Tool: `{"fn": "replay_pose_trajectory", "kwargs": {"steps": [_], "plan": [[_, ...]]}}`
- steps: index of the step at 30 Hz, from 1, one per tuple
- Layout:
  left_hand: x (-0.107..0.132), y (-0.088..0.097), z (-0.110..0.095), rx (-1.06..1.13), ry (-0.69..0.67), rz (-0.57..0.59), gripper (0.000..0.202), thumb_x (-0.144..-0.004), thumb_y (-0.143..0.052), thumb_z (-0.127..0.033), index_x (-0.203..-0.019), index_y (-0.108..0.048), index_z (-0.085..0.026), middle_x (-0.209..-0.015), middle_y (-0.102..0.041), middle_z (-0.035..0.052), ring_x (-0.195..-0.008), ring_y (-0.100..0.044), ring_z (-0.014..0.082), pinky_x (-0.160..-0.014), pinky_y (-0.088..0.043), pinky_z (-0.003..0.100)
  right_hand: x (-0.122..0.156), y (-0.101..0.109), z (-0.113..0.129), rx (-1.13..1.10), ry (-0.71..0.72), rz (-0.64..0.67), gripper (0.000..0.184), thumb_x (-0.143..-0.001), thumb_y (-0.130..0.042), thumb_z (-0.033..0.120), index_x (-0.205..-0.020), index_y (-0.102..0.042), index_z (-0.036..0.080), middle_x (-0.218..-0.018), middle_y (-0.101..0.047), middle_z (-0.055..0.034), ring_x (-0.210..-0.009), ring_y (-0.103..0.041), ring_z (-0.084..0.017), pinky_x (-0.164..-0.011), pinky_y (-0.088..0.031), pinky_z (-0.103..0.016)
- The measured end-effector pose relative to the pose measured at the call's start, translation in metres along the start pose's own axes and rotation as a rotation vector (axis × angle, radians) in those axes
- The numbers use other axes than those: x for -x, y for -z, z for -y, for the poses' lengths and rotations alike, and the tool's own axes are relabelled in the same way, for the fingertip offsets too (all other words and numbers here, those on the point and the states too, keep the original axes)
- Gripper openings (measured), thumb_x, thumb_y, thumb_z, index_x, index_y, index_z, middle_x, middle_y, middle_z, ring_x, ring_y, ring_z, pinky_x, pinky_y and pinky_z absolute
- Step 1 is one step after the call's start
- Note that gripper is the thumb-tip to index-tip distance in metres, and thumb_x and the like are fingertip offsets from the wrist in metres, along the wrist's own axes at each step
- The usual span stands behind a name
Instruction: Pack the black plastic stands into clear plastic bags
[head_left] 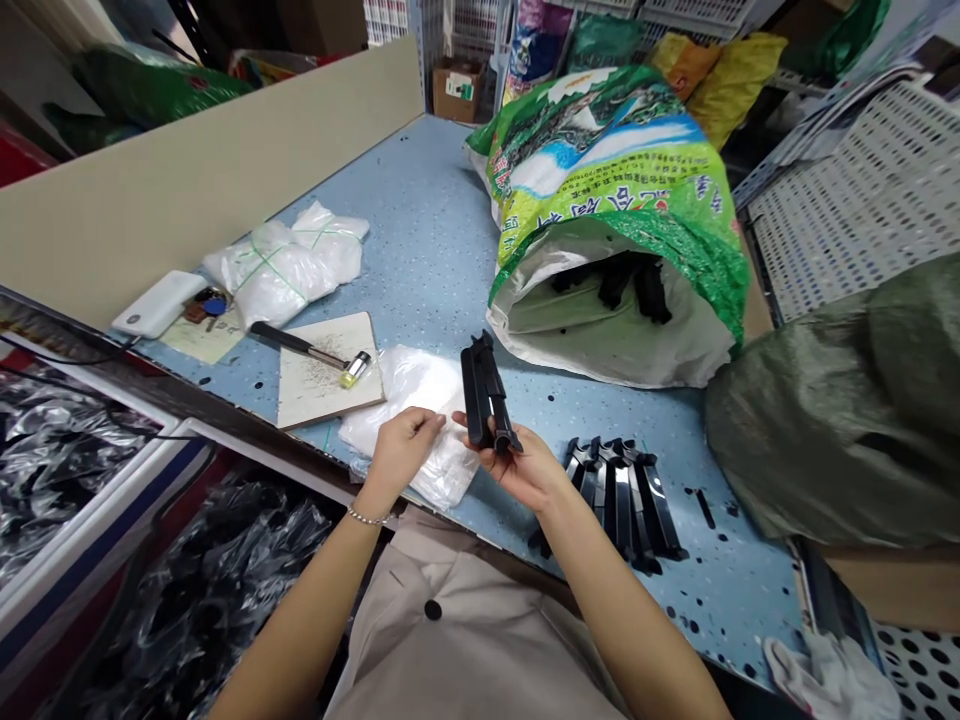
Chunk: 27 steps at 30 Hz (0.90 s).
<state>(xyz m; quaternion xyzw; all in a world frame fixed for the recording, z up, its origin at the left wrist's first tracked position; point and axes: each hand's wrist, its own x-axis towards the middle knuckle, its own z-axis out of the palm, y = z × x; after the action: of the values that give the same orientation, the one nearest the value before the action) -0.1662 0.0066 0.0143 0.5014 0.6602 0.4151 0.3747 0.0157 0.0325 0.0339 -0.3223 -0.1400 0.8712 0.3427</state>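
My right hand (529, 475) is closed round a small stack of long black plastic parts (486, 390), held upright above the table edge. To its left, my left hand (405, 450) is curled with thumb and forefinger pressed together; anything in that pinch is too small to make out. Under and beside the left hand lies a pile of clear plastic bags (442, 470). Several more black plastic parts (619, 500) lie side by side on the table, right of my right hand.
A rubber-headed hammer (315, 352) rests on a board (330, 390). Behind it are a tied bundle of plastic bags (281, 262) and a white power bank (161, 304). A large green sack (607, 190) opens toward me, with black parts inside. Wrapped black items (217, 580) fill a container below left.
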Motion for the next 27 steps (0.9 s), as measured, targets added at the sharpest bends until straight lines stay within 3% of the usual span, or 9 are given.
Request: {"fn": "replay_pose_trajectory", "kwargs": {"steps": [4,7,10,12,15,17,19,22,27], "plan": [[-0.005,0.0,-0.002,0.139,0.041,-0.081,0.017,-0.064,-0.071,-0.033,-0.063,-0.061,-0.019,-0.07,-0.062,-0.0002,-0.067,-0.056,0.0152,-0.063,-0.042,0.026,-0.001,-0.005,-0.004,0.059,-0.006,-0.024,0.015,-0.074,-0.075,0.02,-0.085,-0.069,0.012,-0.095,-0.072,-0.0125,-0.076,-0.07,-0.016,-0.049,-0.052,-0.014],[-0.008,0.0,-0.005,0.208,0.07,-0.009,0.018,-0.061,-0.071,-0.029,-0.057,-0.057,-0.019,-0.062,-0.057,-0.0021,-0.062,-0.051,0.013,-0.06,-0.04,0.025,-0.011,-0.012,-0.009,0.092,0.027,-0.055,0.015,-0.069,-0.079,0.018,-0.078,-0.069,0.011,-0.073,-0.071,-0.0075,-0.068,-0.069,-0.015,-0.047,-0.051,-0.015],[-0.011,0.009,-0.004,0.46,0.179,0.03,0.021,-0.063,-0.072,-0.035,-0.063,-0.061,-0.017,-0.065,-0.06,0.0009,-0.06,-0.052,0.0128,-0.059,-0.043,0.027,-0.019,-0.013,-0.007,0.089,0.073,-0.1,0.016,-0.064,-0.08,0.016,-0.072,-0.067,0.012,-0.067,-0.069,-0.0061,-0.064,-0.068,-0.015,-0.044,-0.049,-0.015],[-0.011,0.02,-0.001,0.575,0.224,-0.062,0.024,-0.064,-0.073,-0.036,-0.069,-0.062,-0.016,-0.069,-0.061,0.0028,-0.062,-0.054,0.0131,-0.061,-0.045,0.028,-0.021,-0.01,-0.004,0.082,0.08,-0.13,0.017,-0.063,-0.081,0.015,-0.07,-0.066,0.013,-0.068,-0.069,-0.0063,-0.066,-0.069,-0.016,-0.043,-0.048,-0.015],[-0.005,0.033,0.002,0.319,0.017,-0.24,0.014,-0.07,-0.067,-0.03,-0.073,-0.06,-0.018,-0.088,-0.064,0.0056,-0.081,-0.059,0.0175,-0.076,-0.049,0.032,-0.021,-0.005,-0.002,0.094,0.087,-0.165,0.019,-0.06,-0.082,0.016,-0.069,-0.066,0.014,-0.068,-0.069,-0.0056,-0.07,-0.07,-0.017,-0.043,-0.046,-0.016],[0.001,0.035,0.001,-0.009,-0.203,-0.211,0.006,-0.076,-0.058,-0.02,-0.074,-0.063,-0.02,-0.101,-0.065,0.0074,-0.097,-0.059,0.0219,-0.089,-0.047,0.038,-0.018,-0.004,-0.001,0.136,0.089,-0.178,0.02,-0.06,-0.083,0.02,-0.07,-0.067,0.014,-0.069,-0.07,-0.0058,-0.07,-0.069,-0.017,-0.045,-0.047,-0.016],[0.005,0.034,-0.002,-0.243,-0.335,-0.107,0.023,-0.08,-0.047,-0.013,-0.082,-0.068,-0.021,-0.107,-0.065,0.0086,-0.105,-0.057,0.0243,-0.097,-0.044,0.043,-0.01,-0.004,0.0,0.196,0.133,-0.193,0.022,-0.062,-0.083,0.026,-0.073,-0.069,0.014,-0.07,-0.071,-0.0055,-0.069,-0.069,-0.016,-0.048,-0.048,-0.017],[0.004,0.031,-0.006,-0.299,-0.316,-0.051,0.038,-0.082,-0.041,-0.011,-0.107,-0.068,-0.02,-0.113,-0.064,0.0092,-0.096,-0.061,0.0218,-0.092,-0.048,0.04,0.014,-0.002,0.001,0.254,0.144,-0.123,0.025,-0.068,-0.081,0.034,-0.079,-0.069,0.014,-0.073,-0.072,-0.0053,-0.063,-0.066,-0.013,-0.049,-0.048,-0.017],[-0.006,0.034,-0.005,-0.183,-0.236,0.095,0.054,-0.079,-0.049,-0.013,-0.132,-0.053,-0.021,-0.131,-0.054,0.0118,-0.066,-0.057,0.011,-0.069,-0.053,0.031,0.044,0.016,-0.013,0.157,-0.304,0.101,0.026,-0.074,-0.077,0.031,-0.08,-0.065,0.009,-0.067,-0.068,-0.0074,-0.051,-0.063,-0.01,-0.044,-0.047,-0.014]]}}
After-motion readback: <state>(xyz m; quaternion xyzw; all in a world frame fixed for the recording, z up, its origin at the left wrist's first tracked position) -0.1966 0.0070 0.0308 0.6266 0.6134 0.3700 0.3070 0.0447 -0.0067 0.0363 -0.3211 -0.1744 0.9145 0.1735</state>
